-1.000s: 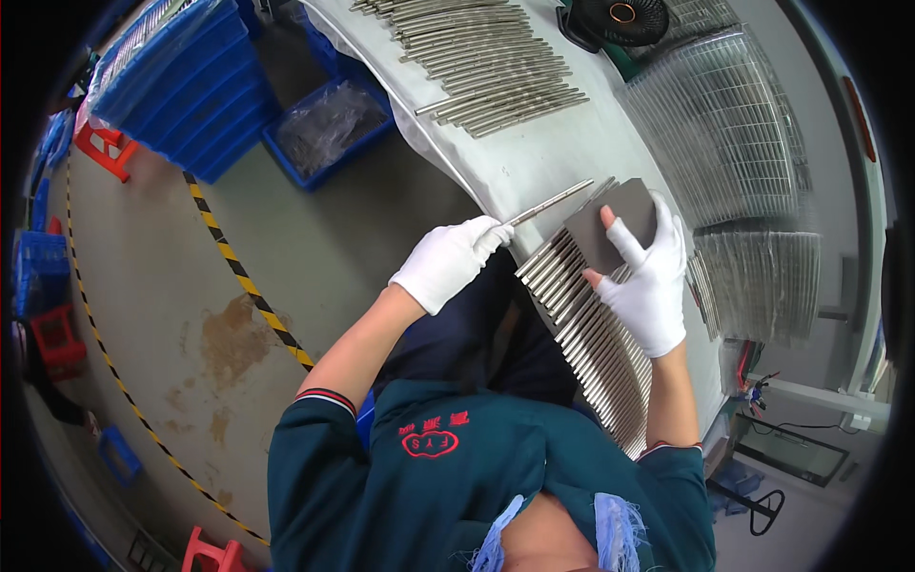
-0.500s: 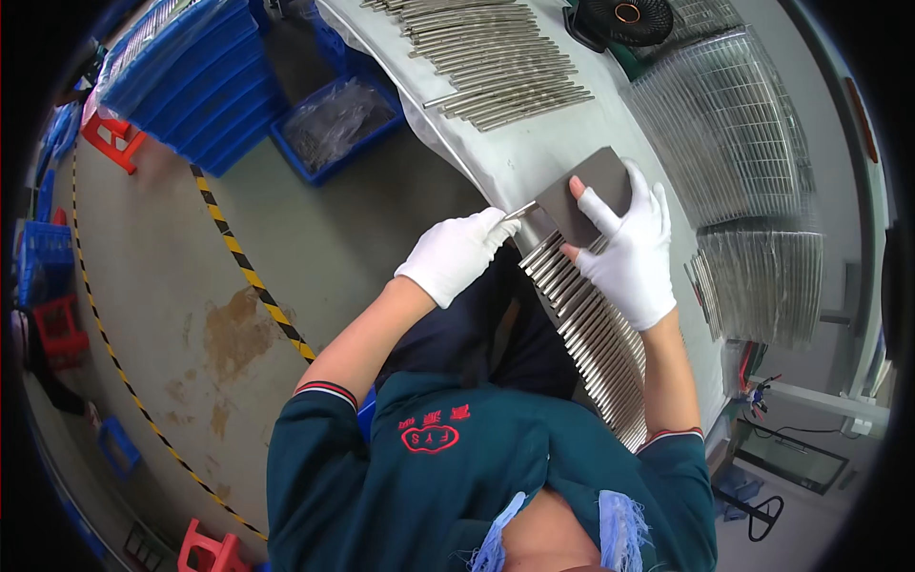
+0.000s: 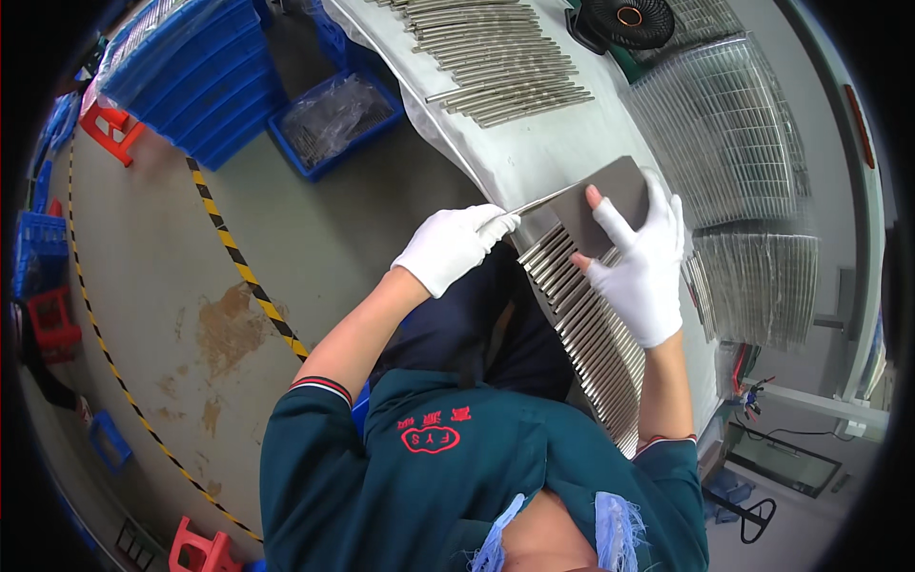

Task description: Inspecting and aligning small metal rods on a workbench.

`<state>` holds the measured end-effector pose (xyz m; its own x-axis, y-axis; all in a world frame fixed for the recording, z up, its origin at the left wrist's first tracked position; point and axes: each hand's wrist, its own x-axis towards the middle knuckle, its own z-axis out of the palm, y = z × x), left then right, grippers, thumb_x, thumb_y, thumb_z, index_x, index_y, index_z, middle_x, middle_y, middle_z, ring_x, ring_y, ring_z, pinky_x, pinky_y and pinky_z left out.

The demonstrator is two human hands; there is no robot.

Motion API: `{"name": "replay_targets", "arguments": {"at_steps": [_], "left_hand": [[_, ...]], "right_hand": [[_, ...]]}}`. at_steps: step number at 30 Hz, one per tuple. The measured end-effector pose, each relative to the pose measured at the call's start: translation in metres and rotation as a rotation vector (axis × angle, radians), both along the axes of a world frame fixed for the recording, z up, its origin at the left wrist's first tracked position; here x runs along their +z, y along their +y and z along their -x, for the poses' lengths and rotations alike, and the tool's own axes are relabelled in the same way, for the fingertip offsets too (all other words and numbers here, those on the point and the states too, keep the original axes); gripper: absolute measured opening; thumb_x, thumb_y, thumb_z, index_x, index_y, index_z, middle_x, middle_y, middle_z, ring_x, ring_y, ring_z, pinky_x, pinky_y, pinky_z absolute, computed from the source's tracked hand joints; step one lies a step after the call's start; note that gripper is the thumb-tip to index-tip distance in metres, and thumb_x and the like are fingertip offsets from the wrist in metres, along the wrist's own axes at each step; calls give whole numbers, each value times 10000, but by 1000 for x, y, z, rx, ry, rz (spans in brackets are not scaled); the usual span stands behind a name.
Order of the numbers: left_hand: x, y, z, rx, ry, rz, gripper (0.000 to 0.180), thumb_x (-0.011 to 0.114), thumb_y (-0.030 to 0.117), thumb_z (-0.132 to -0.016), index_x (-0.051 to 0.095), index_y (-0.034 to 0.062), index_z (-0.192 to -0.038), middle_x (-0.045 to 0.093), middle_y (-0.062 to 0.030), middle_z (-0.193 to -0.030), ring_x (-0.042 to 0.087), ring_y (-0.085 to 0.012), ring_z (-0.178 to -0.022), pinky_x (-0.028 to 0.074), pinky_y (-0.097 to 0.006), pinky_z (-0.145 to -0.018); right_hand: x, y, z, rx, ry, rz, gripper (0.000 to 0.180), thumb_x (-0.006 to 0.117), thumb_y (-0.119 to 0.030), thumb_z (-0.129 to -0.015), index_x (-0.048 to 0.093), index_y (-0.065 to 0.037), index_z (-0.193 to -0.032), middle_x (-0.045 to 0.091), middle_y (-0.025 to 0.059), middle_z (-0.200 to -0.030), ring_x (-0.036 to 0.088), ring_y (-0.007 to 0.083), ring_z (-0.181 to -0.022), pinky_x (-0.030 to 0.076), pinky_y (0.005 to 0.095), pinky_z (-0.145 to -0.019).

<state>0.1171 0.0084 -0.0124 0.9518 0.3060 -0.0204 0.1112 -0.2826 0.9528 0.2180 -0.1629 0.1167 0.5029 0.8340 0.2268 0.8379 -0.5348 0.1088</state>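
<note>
My left hand [image 3: 456, 246], in a white glove, is closed with its fingertips pinching the end of a thin metal rod [image 3: 538, 203]. The rod runs right toward a dark grey rectangular pad [image 3: 618, 183], and its far part is hidden there. My right hand [image 3: 640, 262], gloved with the thumb tip and one fingertip bare, holds the pad with spread fingers. Just below the pad lies a row of metal rods [image 3: 591, 329], side by side along the table's near edge; my right hand and forearm cover part of it.
More metal rods [image 3: 500, 62] lie on the white-covered table [image 3: 534, 157] farther off. A black fan [image 3: 626, 19] stands at the back. Wire racks [image 3: 729, 124] in clear plastic line the right side. Left of the table are a blue bin [image 3: 334, 124] and stacked blue crates [image 3: 195, 81].
My right hand and the grey pad have slid right along the rod, baring more of it. My left hand keeps its pinch almost in place.
</note>
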Motion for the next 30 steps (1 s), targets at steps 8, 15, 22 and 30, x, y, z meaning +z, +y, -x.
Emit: {"name": "replay_targets", "arguments": {"at_steps": [8, 15, 22, 30], "left_hand": [[5, -8, 2, 26, 64, -473, 302, 492, 385, -952, 626, 114, -966, 659, -129, -817, 633, -343, -714, 500, -439, -629], [4, -12, 0, 30, 33, -519, 274, 500, 380, -947, 606, 127, -931, 652, -117, -778, 638, -330, -704, 505, -441, -609], [7, -12, 7, 97, 39, -494, 288, 512, 404, -937, 648, 150, -949, 657, -93, -762, 640, -319, -686, 513, -418, -606], [15, -15, 6, 57, 71, -506, 344, 447, 438, -959, 643, 157, -924, 660, -95, -776, 649, -304, -710, 517, -417, -605]], "right_hand": [[-12, 7, -11, -12, 37, 38, 760, 852, -244, -578, 579, -255, -1288, 379, 247, -1380, 395, 400, -1264, 241, 533, -1105], [-13, 28, -22, -39, 14, -31, 728, 841, -251, -595, 587, -246, -1278, 383, 247, -1376, 389, 408, -1264, 263, 506, -1099], [-4, -30, -2, -85, 70, 86, 737, 850, -271, -562, 599, -250, -1255, 381, 249, -1380, 368, 379, -1306, 235, 560, -1101], [-18, 28, -17, -33, 5, 23, 688, 808, -294, -651, 567, -261, -1295, 378, 269, -1371, 409, 402, -1240, 232, 531, -1111]]}}
